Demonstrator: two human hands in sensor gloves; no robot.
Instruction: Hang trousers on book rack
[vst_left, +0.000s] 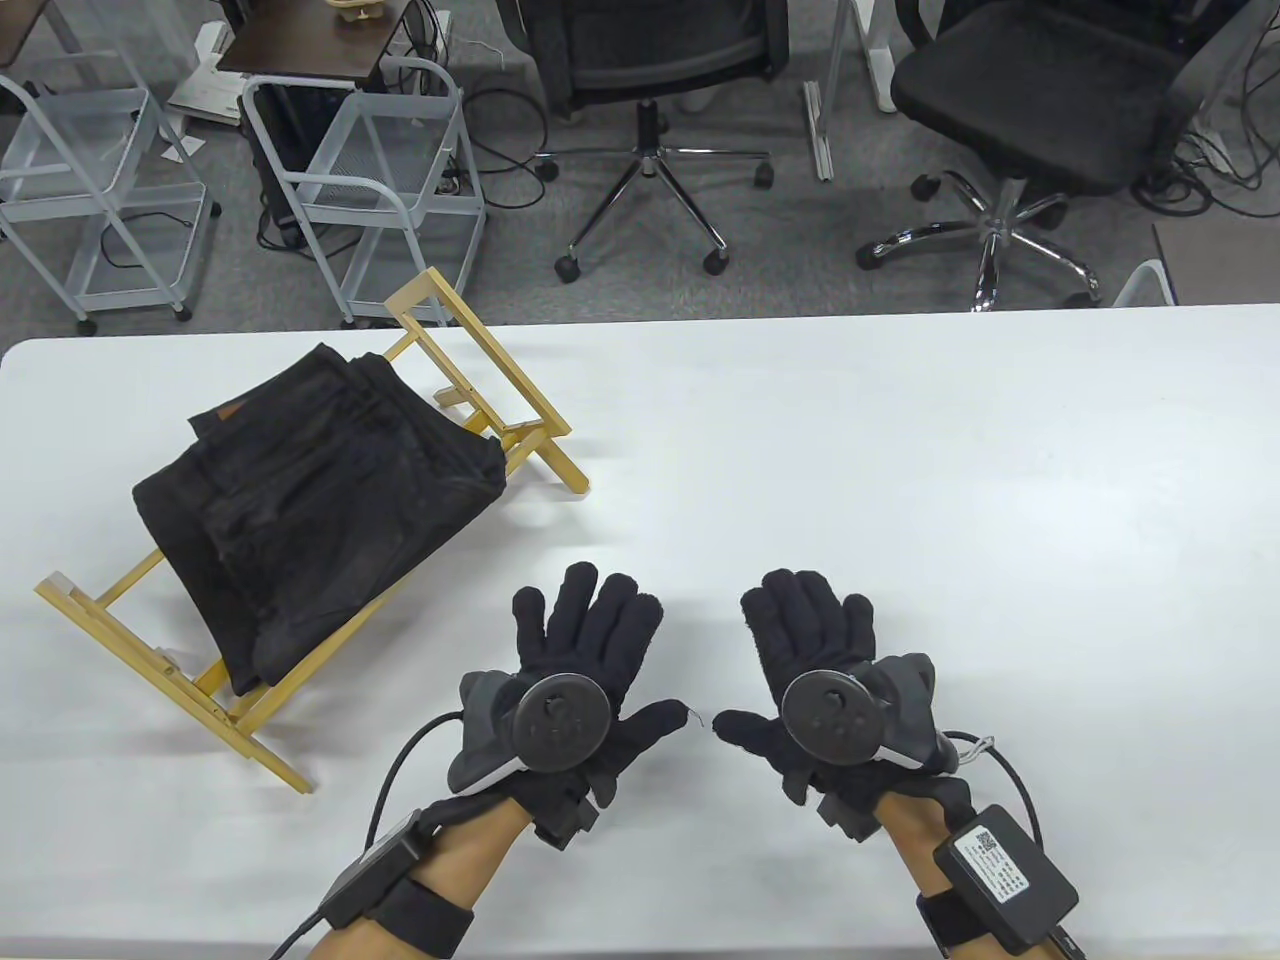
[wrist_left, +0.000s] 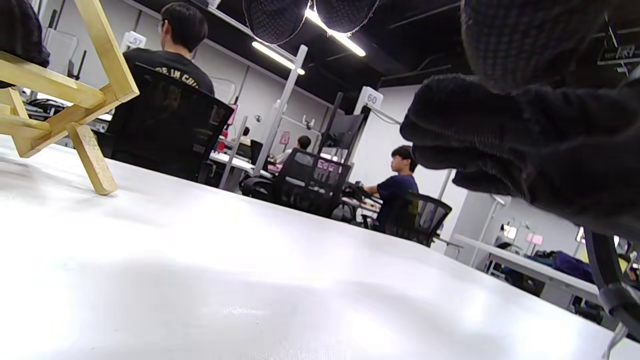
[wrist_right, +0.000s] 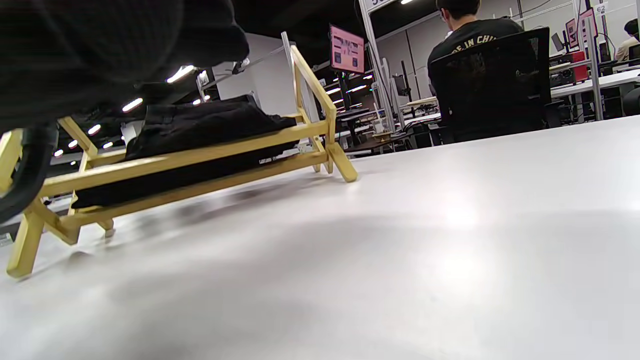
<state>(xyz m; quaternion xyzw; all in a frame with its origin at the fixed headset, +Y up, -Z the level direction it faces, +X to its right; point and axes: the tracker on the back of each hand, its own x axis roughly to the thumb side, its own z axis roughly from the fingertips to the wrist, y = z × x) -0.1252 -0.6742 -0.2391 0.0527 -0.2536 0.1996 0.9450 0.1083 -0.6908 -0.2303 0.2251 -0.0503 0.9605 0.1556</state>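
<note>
Folded black trousers hang draped over the rails of a yellow wooden book rack at the left of the white table. They also show in the right wrist view on the rack. My left hand and right hand lie flat, palms down, fingers spread, on the table near the front edge, to the right of the rack. Both hands are empty and apart from the trousers. In the left wrist view only the rack's end shows.
Beyond the table's far edge stand two white wire carts and two black office chairs. People sit at desks in the background of the wrist views. The table's right part is bare white surface.
</note>
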